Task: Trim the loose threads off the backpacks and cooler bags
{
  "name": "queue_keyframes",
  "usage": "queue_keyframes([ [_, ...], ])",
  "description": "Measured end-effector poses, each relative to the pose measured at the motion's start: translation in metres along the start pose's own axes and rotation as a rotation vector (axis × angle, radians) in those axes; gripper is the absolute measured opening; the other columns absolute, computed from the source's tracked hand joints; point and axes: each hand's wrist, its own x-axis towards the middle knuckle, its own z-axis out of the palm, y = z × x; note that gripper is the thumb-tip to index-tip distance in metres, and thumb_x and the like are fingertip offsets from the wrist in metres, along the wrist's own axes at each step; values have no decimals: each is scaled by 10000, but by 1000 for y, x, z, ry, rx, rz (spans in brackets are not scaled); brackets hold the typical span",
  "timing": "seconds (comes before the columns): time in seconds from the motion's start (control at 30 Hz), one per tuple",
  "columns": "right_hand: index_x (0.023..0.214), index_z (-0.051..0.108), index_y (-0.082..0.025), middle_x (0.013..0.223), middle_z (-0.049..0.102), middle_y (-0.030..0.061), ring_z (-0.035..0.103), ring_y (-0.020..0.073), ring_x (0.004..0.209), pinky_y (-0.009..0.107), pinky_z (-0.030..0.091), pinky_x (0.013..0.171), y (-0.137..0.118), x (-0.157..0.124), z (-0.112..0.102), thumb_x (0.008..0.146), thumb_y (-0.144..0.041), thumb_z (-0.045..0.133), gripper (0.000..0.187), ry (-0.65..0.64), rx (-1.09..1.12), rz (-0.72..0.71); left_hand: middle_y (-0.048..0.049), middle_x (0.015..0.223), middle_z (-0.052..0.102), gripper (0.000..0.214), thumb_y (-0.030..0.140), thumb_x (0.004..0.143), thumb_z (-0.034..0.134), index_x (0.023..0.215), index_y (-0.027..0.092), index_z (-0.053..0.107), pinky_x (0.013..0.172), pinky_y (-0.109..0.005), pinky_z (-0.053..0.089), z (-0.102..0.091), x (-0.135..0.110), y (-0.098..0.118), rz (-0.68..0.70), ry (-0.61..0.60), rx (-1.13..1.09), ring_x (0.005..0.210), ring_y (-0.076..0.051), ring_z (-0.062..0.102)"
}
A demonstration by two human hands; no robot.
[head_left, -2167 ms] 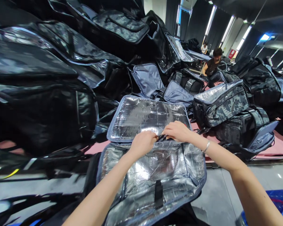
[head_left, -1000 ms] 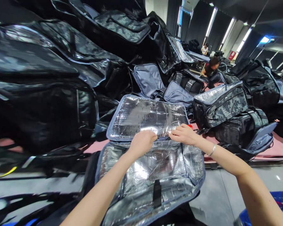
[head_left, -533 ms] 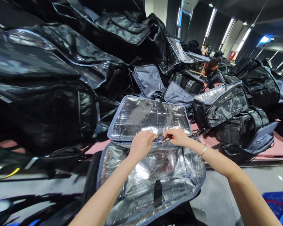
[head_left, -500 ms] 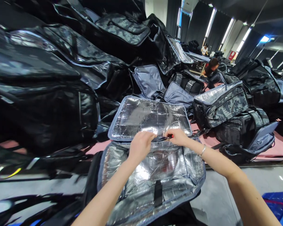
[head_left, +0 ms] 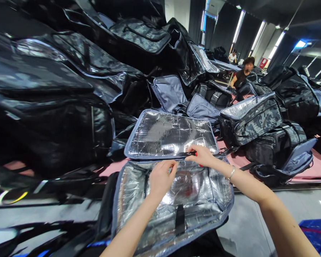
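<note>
An insulated cooler bag [head_left: 147, 242] lies open in front of me, its inside lined with shiny silver foil. Its foil-lined lid [head_left: 160, 134], edged in grey-blue binding, is folded back on the far side. My right hand [head_left: 200, 155] is closed around small black thread snips [head_left: 187, 154] with red parts, their tip pointing left along the lid's hinge seam. Just left and nearer to me, my left hand [head_left: 162, 177] is over the bag's opening, thumb and forefinger pinched together. Whatever may be between those fingertips is too small to make out.
Black and camouflage bags [head_left: 42, 117] are heaped high on the left. More camouflage bags [head_left: 259, 119] stand on the pink-covered table [head_left: 307, 167] at right. A blue crate [head_left: 315, 233] is at the lower right. A co-worker [head_left: 242, 76] is behind the bags, another person farther back.
My left hand has moved down toward me, off the hinge seam. My right hand stays near the seam with the snips, which show more clearly. The co-worker has raised their head.
</note>
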Motion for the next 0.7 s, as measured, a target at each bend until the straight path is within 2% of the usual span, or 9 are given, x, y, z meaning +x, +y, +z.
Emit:
queue_keyframes([
  [0.1, 1029, 560, -177, 987, 616, 54, 537, 179, 884, 272, 366, 727, 1, -8, -1, 835, -315, 595, 240, 123, -175, -201, 3, 724, 653, 193, 277, 845, 455, 720, 210, 586, 668, -260, 419, -7, 2, -4, 44, -56, -24, 693, -157, 584],
  [0.2, 932, 591, -166, 893, 622, 64, 511, 185, 813, 292, 326, 679, 3, -12, -3, 910, -294, 478, 172, 158, -438, -441, 7, 715, 643, 177, 260, 833, 454, 705, 210, 565, 661, -253, 423, -9, 2, -6, 52, -67, -26, 688, -151, 583],
  [0.27, 887, 599, -177, 842, 618, 50, 487, 177, 754, 296, 287, 633, 3, -13, -3, 924, -273, 446, 184, 158, -552, -507, 3, 708, 635, 165, 255, 834, 455, 713, 206, 555, 660, -253, 426, -7, 0, -6, 46, -48, -14, 683, -152, 582],
  [0.37, 906, 600, -195, 834, 607, 36, 462, 167, 744, 296, 250, 609, 2, -12, -2, 923, -215, 433, 170, 164, -623, -534, -31, 746, 635, 161, 261, 867, 435, 801, 187, 562, 684, -270, 433, -2, -5, -7, 18, 24, 28, 713, -168, 587],
  [0.5, 891, 602, -200, 833, 597, 36, 445, 171, 740, 299, 233, 596, 1, -9, 1, 912, -195, 444, 160, 183, -648, -455, -87, 848, 649, 179, 284, 883, 447, 932, 159, 565, 744, -307, 437, 7, -10, -9, 7, 95, 92, 807, -203, 595],
  [0.7, 882, 598, -185, 798, 580, 43, 445, 179, 740, 293, 240, 589, 0, -7, 1, 911, -217, 463, 142, 206, -644, -409, -79, 770, 651, 190, 287, 881, 452, 862, 169, 601, 677, -323, 405, 14, -1, -9, 36, 96, 144, 727, -214, 580],
])
